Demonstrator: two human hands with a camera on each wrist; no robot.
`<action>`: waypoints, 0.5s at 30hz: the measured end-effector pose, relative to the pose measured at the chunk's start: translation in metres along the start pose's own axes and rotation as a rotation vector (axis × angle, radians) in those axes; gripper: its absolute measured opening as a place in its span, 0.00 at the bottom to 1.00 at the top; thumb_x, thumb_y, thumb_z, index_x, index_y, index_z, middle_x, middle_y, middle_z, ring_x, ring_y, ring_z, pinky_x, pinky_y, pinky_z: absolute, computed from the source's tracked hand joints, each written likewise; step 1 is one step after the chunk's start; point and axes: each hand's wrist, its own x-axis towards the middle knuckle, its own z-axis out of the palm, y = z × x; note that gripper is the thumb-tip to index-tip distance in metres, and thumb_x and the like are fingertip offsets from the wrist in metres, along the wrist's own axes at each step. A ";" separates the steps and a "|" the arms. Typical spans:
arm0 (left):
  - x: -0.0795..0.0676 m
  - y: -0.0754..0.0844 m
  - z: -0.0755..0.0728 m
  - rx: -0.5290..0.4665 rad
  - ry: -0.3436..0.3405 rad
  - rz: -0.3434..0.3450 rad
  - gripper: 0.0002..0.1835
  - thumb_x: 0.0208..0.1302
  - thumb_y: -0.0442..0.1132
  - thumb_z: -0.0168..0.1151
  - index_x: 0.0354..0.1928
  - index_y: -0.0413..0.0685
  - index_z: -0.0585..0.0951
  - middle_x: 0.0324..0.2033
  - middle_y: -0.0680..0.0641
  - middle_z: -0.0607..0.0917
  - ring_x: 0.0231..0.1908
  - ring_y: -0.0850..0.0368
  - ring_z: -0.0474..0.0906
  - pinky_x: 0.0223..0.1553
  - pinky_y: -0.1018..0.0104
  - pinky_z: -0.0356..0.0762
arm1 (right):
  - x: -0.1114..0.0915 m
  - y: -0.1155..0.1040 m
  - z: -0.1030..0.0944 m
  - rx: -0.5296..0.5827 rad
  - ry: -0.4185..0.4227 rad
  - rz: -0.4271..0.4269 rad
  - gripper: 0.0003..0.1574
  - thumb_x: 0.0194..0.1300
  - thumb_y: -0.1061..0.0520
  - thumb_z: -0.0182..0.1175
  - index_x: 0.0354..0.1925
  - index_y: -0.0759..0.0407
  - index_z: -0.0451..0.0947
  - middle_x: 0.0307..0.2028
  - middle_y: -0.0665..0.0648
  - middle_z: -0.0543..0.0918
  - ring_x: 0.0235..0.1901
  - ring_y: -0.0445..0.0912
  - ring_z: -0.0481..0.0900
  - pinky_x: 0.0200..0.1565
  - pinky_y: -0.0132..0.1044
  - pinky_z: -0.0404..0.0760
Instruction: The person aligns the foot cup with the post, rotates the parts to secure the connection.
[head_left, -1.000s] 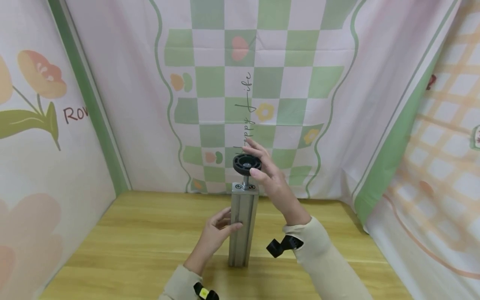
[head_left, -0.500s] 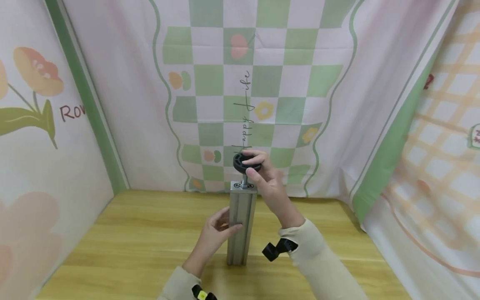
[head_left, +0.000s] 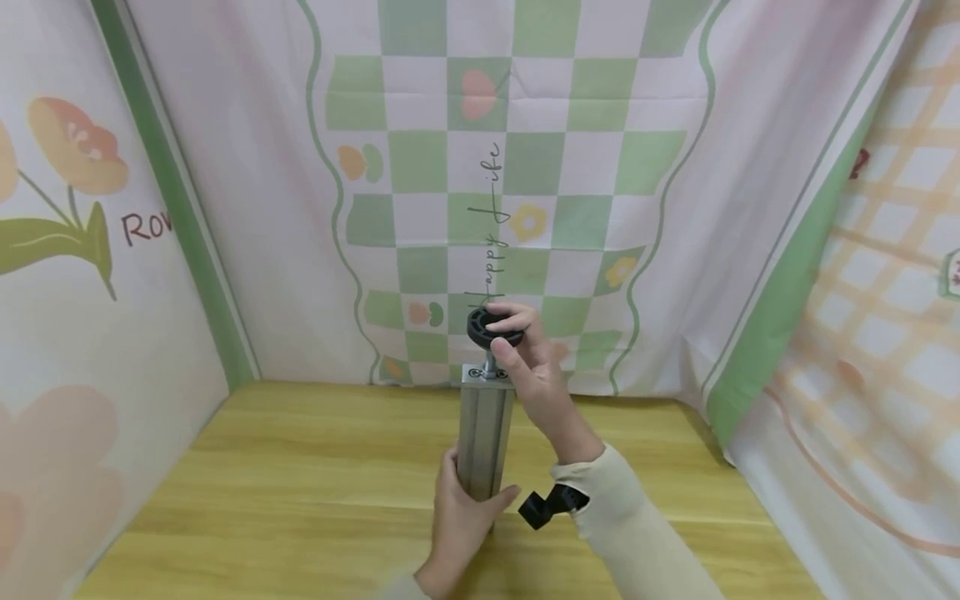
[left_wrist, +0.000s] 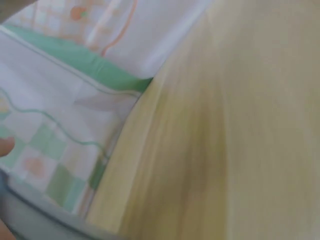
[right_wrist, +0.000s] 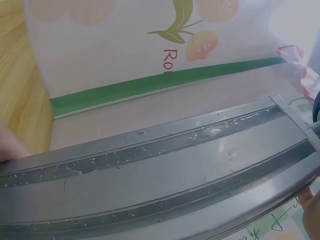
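A grey aluminium profile (head_left: 483,433) stands upright on the wooden table. Out of its top end plate rises a metal threaded rod (head_left: 490,364), which carries a round black levelling foot (head_left: 478,332). My right hand (head_left: 546,387) pinches this foot, thumb at the near side and fingers over its top. Low on the profile, my left hand (head_left: 465,525) grips it, thumb across the front and the other fingers mostly hidden behind. Close up in the right wrist view, the profile's grooved side (right_wrist: 150,172) shows small light flecks. Only a blurred strip of it (left_wrist: 45,215) appears in the left wrist view.
Wood-grain tabletop (head_left: 315,467) spreads around the profile. Behind it hangs a green-and-white checked curtain (head_left: 420,158), with printed cloths on the left (head_left: 67,333) and right (head_left: 885,358). A black wrist camera (head_left: 551,506) sits on my right sleeve.
My right fingers have closed onto the black levelling foot from beside it. My left hand has slid down the profile and turned, its thumb now lying lower across the front.
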 end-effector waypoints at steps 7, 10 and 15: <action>-0.010 -0.006 0.021 0.085 0.200 -0.016 0.52 0.36 0.53 0.87 0.65 0.58 0.66 0.53 0.52 0.77 0.49 0.52 0.77 0.49 0.47 0.75 | -0.001 -0.002 0.001 -0.119 0.032 0.027 0.17 0.76 0.57 0.39 0.53 0.60 0.70 0.67 0.71 0.62 0.66 0.57 0.63 0.62 0.41 0.69; -0.009 -0.007 0.024 0.086 0.247 -0.005 0.50 0.37 0.50 0.87 0.63 0.57 0.67 0.52 0.51 0.79 0.49 0.51 0.78 0.49 0.46 0.76 | -0.002 -0.005 -0.001 -0.174 0.027 0.023 0.20 0.74 0.57 0.37 0.54 0.64 0.71 0.67 0.66 0.65 0.67 0.57 0.62 0.63 0.43 0.67; -0.008 -0.006 0.027 0.071 0.254 -0.042 0.45 0.42 0.47 0.85 0.62 0.58 0.68 0.53 0.50 0.79 0.50 0.48 0.79 0.49 0.44 0.76 | -0.003 -0.009 -0.005 -0.239 0.002 -0.038 0.19 0.75 0.63 0.40 0.55 0.69 0.72 0.66 0.66 0.67 0.68 0.58 0.63 0.62 0.41 0.71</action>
